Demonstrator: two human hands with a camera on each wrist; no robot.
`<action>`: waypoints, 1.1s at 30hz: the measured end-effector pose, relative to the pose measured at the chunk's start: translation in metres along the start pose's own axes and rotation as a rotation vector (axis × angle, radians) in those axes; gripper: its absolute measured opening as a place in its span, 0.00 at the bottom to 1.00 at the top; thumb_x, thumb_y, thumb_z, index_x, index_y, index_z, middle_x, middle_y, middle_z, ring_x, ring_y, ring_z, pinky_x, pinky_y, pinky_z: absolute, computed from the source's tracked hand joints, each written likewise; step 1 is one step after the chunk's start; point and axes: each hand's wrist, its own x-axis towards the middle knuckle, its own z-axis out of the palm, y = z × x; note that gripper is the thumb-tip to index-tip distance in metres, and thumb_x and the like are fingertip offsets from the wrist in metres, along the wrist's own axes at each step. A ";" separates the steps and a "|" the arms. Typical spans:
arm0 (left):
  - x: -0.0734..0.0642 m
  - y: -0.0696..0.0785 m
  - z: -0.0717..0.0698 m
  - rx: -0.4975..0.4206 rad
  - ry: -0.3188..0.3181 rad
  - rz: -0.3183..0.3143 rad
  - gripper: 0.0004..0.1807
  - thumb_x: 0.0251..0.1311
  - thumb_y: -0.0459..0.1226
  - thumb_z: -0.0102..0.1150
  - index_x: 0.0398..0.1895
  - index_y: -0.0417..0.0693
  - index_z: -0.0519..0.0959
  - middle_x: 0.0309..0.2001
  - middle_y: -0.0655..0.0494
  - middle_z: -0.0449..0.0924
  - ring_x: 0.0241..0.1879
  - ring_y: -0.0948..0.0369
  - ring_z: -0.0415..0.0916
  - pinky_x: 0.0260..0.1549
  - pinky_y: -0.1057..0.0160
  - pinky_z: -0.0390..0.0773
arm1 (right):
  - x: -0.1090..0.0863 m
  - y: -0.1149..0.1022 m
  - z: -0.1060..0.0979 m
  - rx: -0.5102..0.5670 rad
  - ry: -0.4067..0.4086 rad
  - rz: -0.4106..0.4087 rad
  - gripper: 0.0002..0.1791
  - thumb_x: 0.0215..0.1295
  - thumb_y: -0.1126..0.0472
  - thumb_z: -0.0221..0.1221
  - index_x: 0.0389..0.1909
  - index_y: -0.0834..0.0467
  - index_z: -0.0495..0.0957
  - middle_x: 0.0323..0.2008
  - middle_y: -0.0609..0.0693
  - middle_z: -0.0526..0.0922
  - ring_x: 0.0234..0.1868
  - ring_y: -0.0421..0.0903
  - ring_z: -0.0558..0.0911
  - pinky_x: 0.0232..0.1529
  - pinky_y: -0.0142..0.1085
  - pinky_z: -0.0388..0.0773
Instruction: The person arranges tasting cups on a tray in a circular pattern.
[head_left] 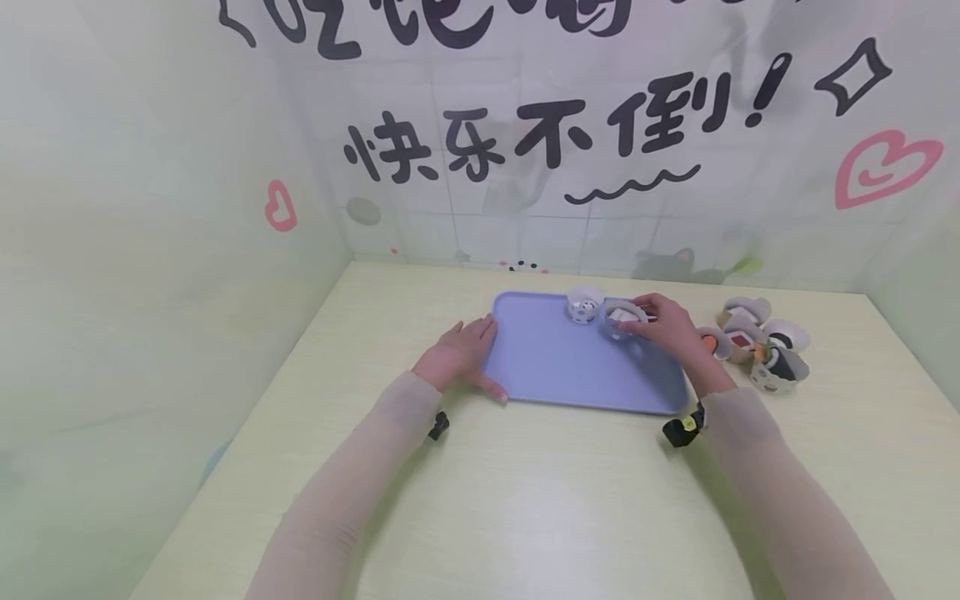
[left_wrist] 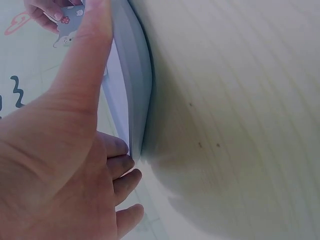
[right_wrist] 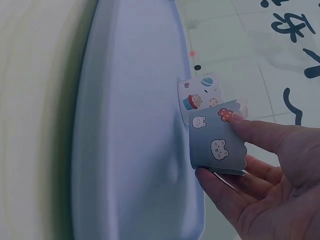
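Tabletop (head_left: 540, 500): left hand (head_left: 465, 352) spread against tray (head_left: 555, 362); right hand (head_left: 663, 323) pinches grey-blue cup (right_wrist: 212, 135), wrist views revealing animal faces (right_wrist: 219, 149).

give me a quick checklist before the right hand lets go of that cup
1. Left hand on the tray: ok, touching its left end.
2. Right hand holding the blue-grey cup: ok, between thumb and fingers.
3. Blue-grey cup's open end up: ok.
4. Blue-grey cup's base settled on the tray: cannot tell.
5. White cup upright: ok, near the tray's far edge.
6. Right wrist clear of the orange-filled cup: cannot tell, they meet in the head view.
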 end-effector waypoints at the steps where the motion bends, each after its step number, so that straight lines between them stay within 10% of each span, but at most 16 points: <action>1: 0.000 0.000 0.000 -0.002 -0.001 -0.001 0.75 0.40 0.71 0.68 0.80 0.39 0.39 0.81 0.45 0.35 0.81 0.50 0.38 0.79 0.48 0.42 | 0.000 0.000 0.000 0.001 0.000 0.001 0.37 0.66 0.51 0.64 0.67 0.68 0.65 0.67 0.71 0.68 0.69 0.66 0.68 0.68 0.57 0.68; 33: 0.002 0.004 0.000 -0.017 0.010 -0.010 0.76 0.38 0.71 0.69 0.80 0.39 0.39 0.81 0.44 0.37 0.81 0.50 0.39 0.79 0.48 0.43 | 0.019 0.002 0.010 -0.149 0.039 -0.015 0.31 0.67 0.52 0.64 0.61 0.68 0.68 0.62 0.71 0.73 0.59 0.65 0.75 0.57 0.54 0.75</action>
